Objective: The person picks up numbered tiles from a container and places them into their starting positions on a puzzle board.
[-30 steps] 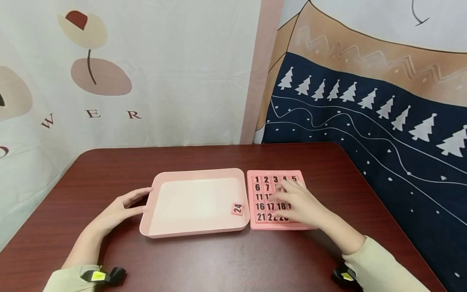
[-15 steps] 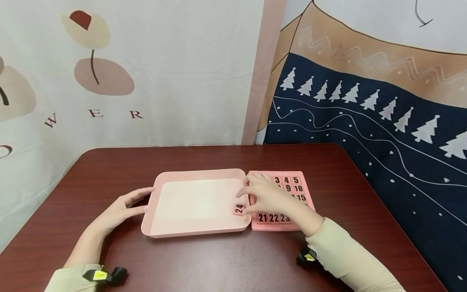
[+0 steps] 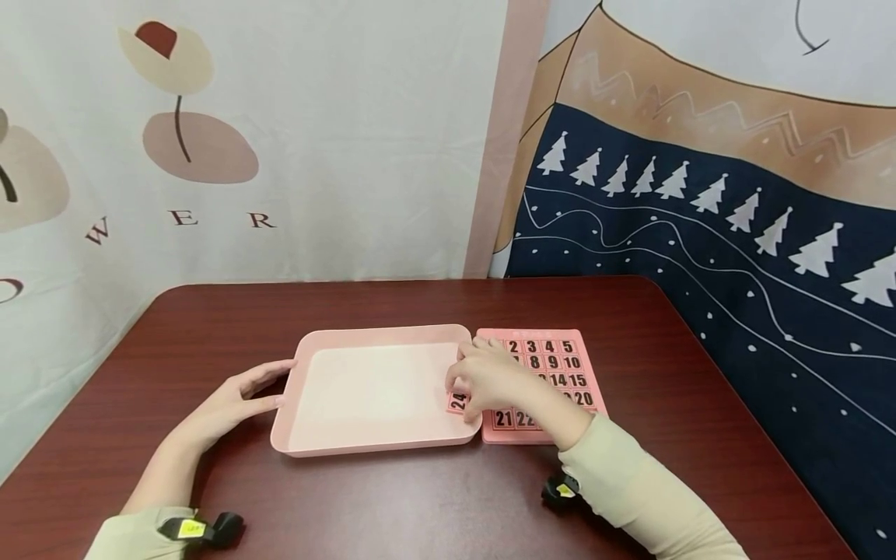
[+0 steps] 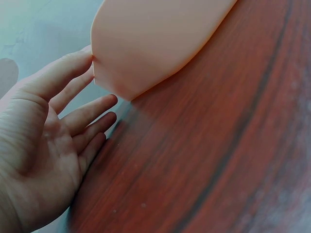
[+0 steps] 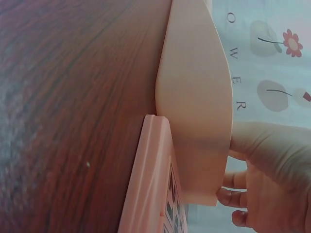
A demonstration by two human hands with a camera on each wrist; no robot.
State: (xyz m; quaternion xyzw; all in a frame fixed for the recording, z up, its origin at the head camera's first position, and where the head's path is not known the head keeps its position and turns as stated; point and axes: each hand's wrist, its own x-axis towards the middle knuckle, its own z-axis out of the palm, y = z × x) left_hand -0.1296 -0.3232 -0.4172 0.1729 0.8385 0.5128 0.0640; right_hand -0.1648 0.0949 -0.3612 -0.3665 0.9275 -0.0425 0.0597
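Observation:
The small pink number tile marked 24 (image 3: 457,402) lies in the right end of the pale pink tray (image 3: 392,449). My right hand (image 3: 493,381) reaches over the tray's right rim, its curled index finger and thumb at the tile's edges, pinching it; part of the tile is hidden. In the right wrist view, the tray wall (image 5: 199,111) hides those fingertips. With fingers extended, my left hand (image 3: 234,400) touches the tray's left side; the left wrist view shows the hand (image 4: 53,131) beside the tray's outer wall (image 4: 146,48).
A pink number board (image 3: 588,404) with rows of numbered tiles stands against the tray's right side, partly under my right forearm. Both lie on a dark red-brown wooden table (image 3: 392,505). A patterned cloth (image 3: 364,155) hangs behind the table.
My right hand has moved left from above the number board to the tray, and its fingers have closed in around the tile. The left hand stays at the tray's left side.

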